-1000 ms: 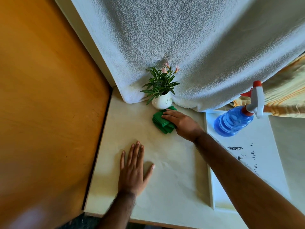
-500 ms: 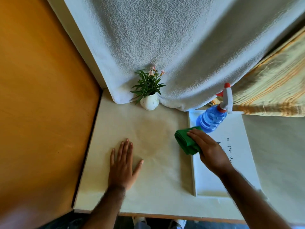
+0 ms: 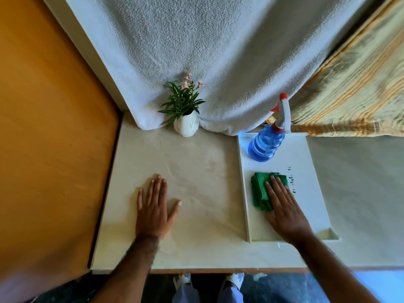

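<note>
Pressing flat, fingers together, the right hand (image 3: pixel 284 211) covers the green cloth (image 3: pixel 261 189) inside the white tray (image 3: pixel 310 171), frame right; the left hand (image 3: pixel 154 213) rests spread on the table (image 3: pixel 196 162).

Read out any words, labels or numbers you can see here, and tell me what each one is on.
On the white tray: dark printed marks beside the green cloth, too small and blurred to read.
On the blue spray bottle: no label or lettering shows.
On the white flower pot: no lettering shows.
</note>
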Motion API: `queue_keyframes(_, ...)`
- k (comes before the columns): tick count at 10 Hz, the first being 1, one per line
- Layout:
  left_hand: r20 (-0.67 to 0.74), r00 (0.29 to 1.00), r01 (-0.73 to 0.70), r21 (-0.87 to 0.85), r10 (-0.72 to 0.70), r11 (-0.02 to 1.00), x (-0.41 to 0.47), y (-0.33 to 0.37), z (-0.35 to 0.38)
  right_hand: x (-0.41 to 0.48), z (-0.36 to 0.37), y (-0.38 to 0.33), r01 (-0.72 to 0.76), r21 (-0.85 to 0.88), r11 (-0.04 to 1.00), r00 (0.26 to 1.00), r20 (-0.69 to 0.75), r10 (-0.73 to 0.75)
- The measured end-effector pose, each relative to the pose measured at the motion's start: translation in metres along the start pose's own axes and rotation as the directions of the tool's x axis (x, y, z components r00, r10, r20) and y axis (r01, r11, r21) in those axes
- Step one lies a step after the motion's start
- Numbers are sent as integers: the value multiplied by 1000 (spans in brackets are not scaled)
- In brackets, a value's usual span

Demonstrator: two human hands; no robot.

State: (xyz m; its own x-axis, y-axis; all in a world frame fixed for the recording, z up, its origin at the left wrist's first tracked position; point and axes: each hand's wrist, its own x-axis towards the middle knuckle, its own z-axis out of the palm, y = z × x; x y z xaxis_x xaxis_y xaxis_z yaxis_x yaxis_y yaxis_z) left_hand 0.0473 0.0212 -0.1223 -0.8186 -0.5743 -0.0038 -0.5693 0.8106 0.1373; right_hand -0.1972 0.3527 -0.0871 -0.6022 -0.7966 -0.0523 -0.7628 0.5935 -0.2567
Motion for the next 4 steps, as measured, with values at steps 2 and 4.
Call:
queue_keyframes(2,148,989,14,8,-15,1000,2,6,-13,2,-11,-11,-49,-72,996,990,126,58)
queue_keyframes(4,167,983,-63,-48,70,997,27,21,-74,33,-64,-50,85,-142,986,987,-123,-103)
